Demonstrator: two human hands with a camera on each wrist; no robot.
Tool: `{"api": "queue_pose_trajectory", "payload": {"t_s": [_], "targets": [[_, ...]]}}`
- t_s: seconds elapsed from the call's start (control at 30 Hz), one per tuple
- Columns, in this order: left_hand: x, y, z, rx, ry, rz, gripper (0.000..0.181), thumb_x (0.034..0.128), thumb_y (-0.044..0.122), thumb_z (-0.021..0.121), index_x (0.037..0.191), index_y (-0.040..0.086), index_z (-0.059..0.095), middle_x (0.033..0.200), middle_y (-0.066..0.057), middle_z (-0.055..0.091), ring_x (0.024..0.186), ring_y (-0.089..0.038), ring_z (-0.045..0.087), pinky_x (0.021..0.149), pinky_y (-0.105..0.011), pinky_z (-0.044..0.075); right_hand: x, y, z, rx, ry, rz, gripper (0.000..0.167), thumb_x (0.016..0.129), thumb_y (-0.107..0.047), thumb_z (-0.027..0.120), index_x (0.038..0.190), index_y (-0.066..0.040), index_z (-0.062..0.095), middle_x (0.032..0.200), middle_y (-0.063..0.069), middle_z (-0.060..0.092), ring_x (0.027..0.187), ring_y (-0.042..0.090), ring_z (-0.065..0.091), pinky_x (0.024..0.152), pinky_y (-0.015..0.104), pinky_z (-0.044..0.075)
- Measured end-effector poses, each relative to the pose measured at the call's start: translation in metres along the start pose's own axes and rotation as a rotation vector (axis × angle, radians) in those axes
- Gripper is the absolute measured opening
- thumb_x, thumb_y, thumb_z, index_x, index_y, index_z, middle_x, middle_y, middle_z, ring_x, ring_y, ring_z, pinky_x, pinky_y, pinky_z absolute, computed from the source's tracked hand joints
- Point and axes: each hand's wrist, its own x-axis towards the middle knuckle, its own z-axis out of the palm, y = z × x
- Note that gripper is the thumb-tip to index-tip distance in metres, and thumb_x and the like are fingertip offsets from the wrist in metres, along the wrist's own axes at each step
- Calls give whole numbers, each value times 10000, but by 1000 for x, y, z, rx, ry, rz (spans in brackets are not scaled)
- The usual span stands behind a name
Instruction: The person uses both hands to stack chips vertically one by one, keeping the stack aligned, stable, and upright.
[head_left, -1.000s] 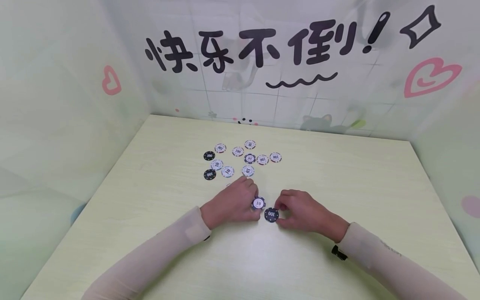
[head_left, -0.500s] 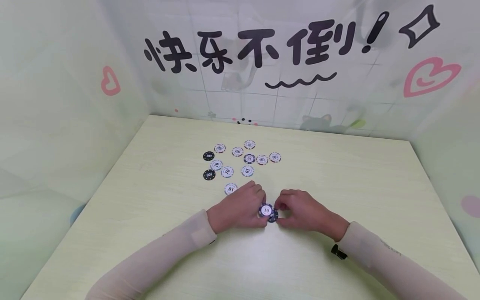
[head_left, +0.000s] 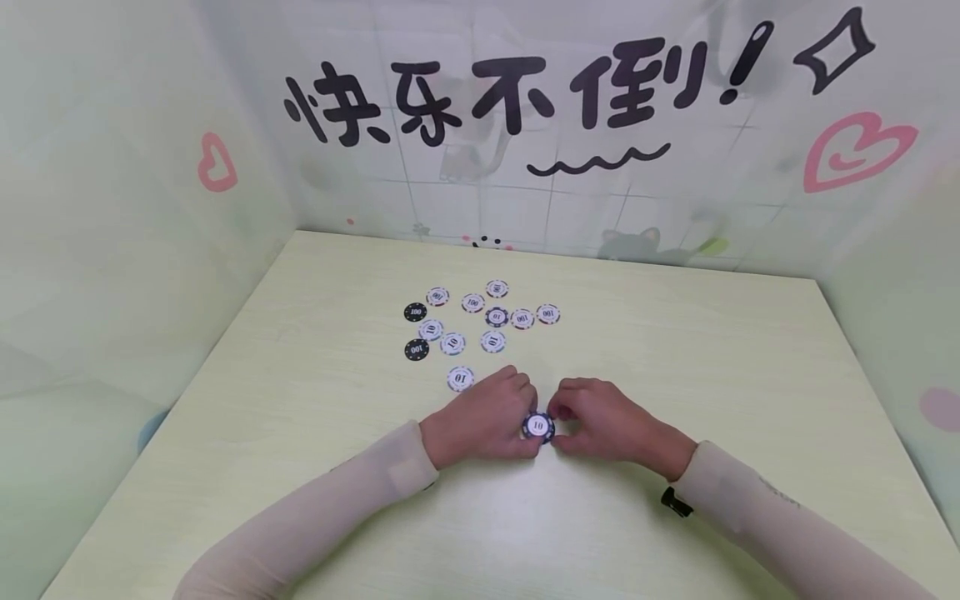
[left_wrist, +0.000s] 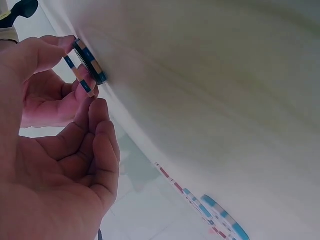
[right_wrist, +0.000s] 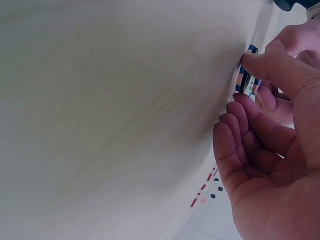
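In the head view my left hand [head_left: 483,417] pinches a blue-rimmed chip marked 10 [head_left: 537,425] between thumb and fingers. Across from it, my right hand [head_left: 618,423] holds dark-rimmed chips by their edges, largely covered by that chip from above. The left wrist view shows the pinched chip [left_wrist: 78,75] tilted and slightly apart from the chips below [left_wrist: 91,62], which lie stacked on the table. From the right wrist view, my right thumb and finger grip the stacked chips [right_wrist: 242,79], with the other chip [right_wrist: 256,86] just beyond.
Beyond my left hand, a white chip marked 10 [head_left: 461,378] lies on the table [head_left: 712,350]. Farther back are several flat chips, among them two black ones [head_left: 416,312] and a blue-rimmed one [head_left: 497,317]. A printed wall [head_left: 465,208] stands behind the table.
My left hand has moved right and slightly nearer with its chip, which now covers the dark chip at my right hand. A white chip has come into view behind my left hand.
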Motion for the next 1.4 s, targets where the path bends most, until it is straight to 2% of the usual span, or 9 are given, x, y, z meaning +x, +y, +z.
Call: {"api": "queue_pose_trajectory", "payload": {"t_s": [0.3, 0.53, 0.83, 0.97, 1.13, 1.4], "targets": [[3, -1, 1, 26, -44, -5, 322, 980, 414, 738, 944, 95, 724, 829, 36, 643, 787, -149, 525, 833, -301, 438, 4, -2, -1, -5, -7, -5, 204, 846, -121, 893, 1016, -74, 792, 926, -76, 645, 823, 66, 573, 748, 281, 542], [4, -1, 1, 63, -45, 5, 318, 985, 420, 735, 905, 114, 701, 790, 49, 606, 759, -147, 512, 819, -305, 432, 5, -3, -2, -2, -12, -13, 200, 851, -116, 898, 1015, -71, 792, 927, -72, 646, 824, 66, 575, 746, 271, 543], [4, 0, -2, 63, -51, -12, 338, 1000, 440, 727, 911, 114, 701, 796, 45, 609, 772, -152, 515, 822, -301, 432, 7, -3, -2, -12, -14, -9, 203, 844, -121, 897, 1013, -77, 793, 928, -72, 647, 819, 71, 570, 747, 279, 545], [0, 0, -6, 51, -43, -33, 391, 999, 477, 733, 969, 87, 739, 851, 17, 663, 816, -167, 553, 830, -299, 457, 6, -3, -2, -18, -30, 14, 206, 851, -126, 904, 1019, -75, 797, 927, -75, 651, 822, 71, 578, 761, 280, 553], [-7, -3, -12, 20, -50, -98, 490, 980, 532, 763, 1090, 55, 763, 968, -24, 697, 925, -202, 579, 869, -312, 488, 5, -4, -3, -27, -46, 40, 210, 858, -141, 918, 1020, -80, 799, 926, -84, 655, 819, 60, 578, 764, 270, 552], [-19, -20, -17, -35, -50, -151, 528, 965, 524, 792, 1175, 42, 739, 1068, -54, 681, 1006, -231, 580, 938, -357, 504, 5, -6, -3, -23, -67, 79, 228, 866, -171, 933, 1039, -93, 806, 950, -84, 663, 829, 70, 562, 769, 276, 539]]}}
